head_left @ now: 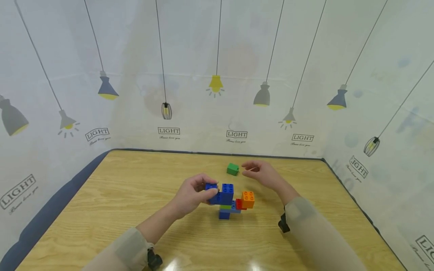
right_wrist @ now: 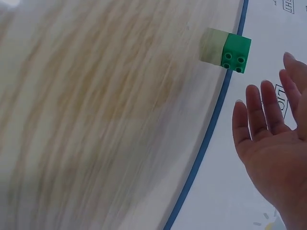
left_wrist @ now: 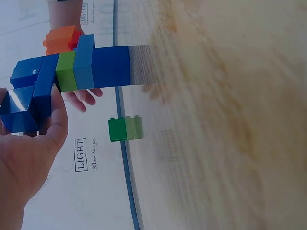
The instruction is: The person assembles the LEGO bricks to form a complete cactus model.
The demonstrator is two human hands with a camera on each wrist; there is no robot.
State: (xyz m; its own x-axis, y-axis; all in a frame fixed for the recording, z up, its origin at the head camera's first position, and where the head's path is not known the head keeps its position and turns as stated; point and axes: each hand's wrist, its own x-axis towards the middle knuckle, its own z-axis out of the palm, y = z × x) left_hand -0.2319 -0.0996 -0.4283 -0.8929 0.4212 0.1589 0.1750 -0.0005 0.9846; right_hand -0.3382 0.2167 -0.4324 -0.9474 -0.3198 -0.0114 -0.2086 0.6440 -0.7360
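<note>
My left hand (head_left: pixel 190 194) grips the upper blue part of a toy brick build, its thumb and fingers round a blue brick (left_wrist: pixel 20 108) at the top left. Below that the build has a lime green brick (left_wrist: pixel 66 72), a light blue brick (left_wrist: pixel 84 62) and a dark blue base brick (left_wrist: pixel 111 66). An orange brick (head_left: pixel 248 199) sits over a red brick (head_left: pixel 239 204) on its right side. A loose green brick (head_left: pixel 232 169) lies farther back on the table, studs turned sideways. My right hand (head_left: pixel 262 174) hovers just right of it, fingers apart and holding nothing.
The wooden table (head_left: pixel 112 195) has a dark blue edge band at the back and sides. Behind it hangs a pale sheet (head_left: pixel 196 90) printed with lamps. A black wrist strap piece (head_left: pixel 283 223) shows at the right sleeve, another (head_left: pixel 154 259) at the left.
</note>
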